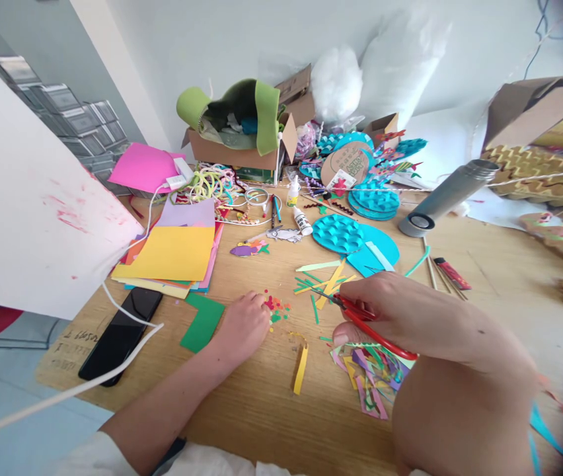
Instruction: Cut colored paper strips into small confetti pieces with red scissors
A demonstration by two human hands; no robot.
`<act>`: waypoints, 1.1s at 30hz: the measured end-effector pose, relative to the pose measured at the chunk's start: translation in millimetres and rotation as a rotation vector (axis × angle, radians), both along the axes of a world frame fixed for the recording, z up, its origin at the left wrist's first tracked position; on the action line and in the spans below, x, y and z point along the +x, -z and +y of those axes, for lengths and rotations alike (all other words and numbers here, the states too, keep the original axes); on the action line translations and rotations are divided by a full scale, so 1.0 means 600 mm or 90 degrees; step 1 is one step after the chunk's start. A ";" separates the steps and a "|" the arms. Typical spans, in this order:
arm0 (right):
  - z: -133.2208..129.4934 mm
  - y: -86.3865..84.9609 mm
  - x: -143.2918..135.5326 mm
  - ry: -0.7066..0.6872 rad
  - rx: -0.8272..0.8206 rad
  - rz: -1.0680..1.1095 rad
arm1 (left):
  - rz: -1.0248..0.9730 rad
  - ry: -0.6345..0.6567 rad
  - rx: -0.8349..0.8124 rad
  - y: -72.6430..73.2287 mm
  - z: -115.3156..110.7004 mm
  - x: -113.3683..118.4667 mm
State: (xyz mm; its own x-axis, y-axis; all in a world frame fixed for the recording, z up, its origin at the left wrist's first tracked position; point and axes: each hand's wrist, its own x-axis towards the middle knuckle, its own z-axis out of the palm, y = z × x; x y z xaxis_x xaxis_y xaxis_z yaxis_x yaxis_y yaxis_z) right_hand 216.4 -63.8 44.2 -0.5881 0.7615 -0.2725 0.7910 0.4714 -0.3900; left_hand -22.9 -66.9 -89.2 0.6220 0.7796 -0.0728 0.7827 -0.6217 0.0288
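My right hand (385, 307) grips a pair of scissors with red handles (380, 337). Their metal blades point left, above thin green and yellow paper strips (328, 291). On the table to the left rests my left hand (246, 320), fingers curled together at the edge of a scatter of small coloured paper dots (277, 308). Whatever its fingertips may pinch is hidden. Green paper (202, 322) lies just left of that hand. Between the hands is a narrow yellow paper strip (300, 371). A heap of paper scraps (368, 377) sits below the scissors.
Coloured paper sheets (172, 254) are stacked at left, above a black phone (123, 330) crossed by a white cable. Blue textured discs (338, 233), glue bottles (302, 221) and paper fish (250, 248) lie farther back. A metal flask (447, 198) stands tilted in view at right.
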 end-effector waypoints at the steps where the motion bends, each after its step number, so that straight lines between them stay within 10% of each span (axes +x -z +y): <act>1: 0.000 0.000 0.001 0.000 -0.001 -0.001 | -0.004 -0.002 -0.002 0.000 0.000 0.000; 33: 0.002 0.001 -0.002 -0.007 -0.003 0.003 | -0.046 -0.015 -0.036 0.001 0.003 -0.010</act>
